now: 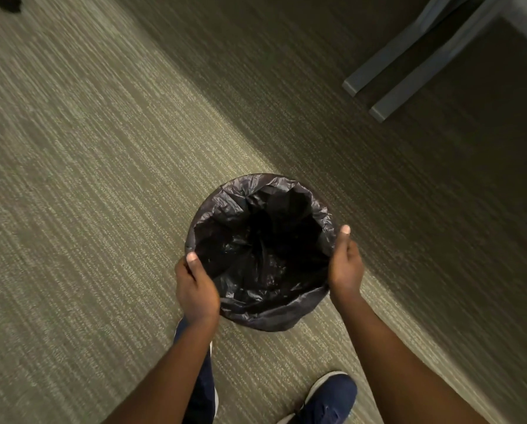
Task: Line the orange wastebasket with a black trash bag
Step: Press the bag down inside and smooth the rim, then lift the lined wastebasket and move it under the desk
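We are gripping the wastebasket by its rim, its orange hidden under the black trash bag [260, 252] folded over the edge. Our left hand [196, 289] is clasping the near-left side, thumb on top; our right hand [346, 267] is clasping the right side likewise. The bin is hanging above the carpet [88, 179], a blue shoe [329, 396] nearby.

No legible text, label, brand, number or sign is present in the head view. The black trash bag [262, 252], the carpet [88, 179] and the blue shoe [329, 396] carry no readable markings.
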`<state>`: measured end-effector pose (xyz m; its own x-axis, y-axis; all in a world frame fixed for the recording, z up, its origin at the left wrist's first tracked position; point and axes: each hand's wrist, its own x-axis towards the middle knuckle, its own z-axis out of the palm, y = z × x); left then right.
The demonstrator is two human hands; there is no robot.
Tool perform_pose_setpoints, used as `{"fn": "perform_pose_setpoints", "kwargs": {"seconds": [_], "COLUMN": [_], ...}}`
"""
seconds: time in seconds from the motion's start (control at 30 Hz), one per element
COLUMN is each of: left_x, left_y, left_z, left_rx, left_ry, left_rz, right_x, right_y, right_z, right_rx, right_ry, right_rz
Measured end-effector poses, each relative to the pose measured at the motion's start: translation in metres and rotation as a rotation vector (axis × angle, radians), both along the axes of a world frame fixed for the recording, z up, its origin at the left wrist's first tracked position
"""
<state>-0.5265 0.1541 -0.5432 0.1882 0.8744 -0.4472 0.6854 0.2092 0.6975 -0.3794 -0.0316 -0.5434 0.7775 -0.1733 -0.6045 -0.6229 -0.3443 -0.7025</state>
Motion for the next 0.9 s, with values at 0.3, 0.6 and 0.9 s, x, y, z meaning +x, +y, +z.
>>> {"fn": "perform_pose_setpoints", "kwargs": {"seconds": [0.3,0.6,0.9], "left_x": [-0.027,0.0,0.026], "left_y": [-0.022,-0.031,-0.051], "left_z": [-0.013,0.054,0.175], "left_rx": [-0.616,-0.559,-0.516], "left_ry": [0.018,0.051,0.075], "left_rz": [0.19,0.117,0.056], "right_x": [-0.034,-0.03,-0.008], "right_y": [-0.023,-0.052,-0.087], "right_z": [-0.019,0.027,0.177], "right_rx": [0.117,0.043,0.233], "right_ry": [0.36,0.351,0.405], "right_rz": [0.095,0.077,0.091]}}
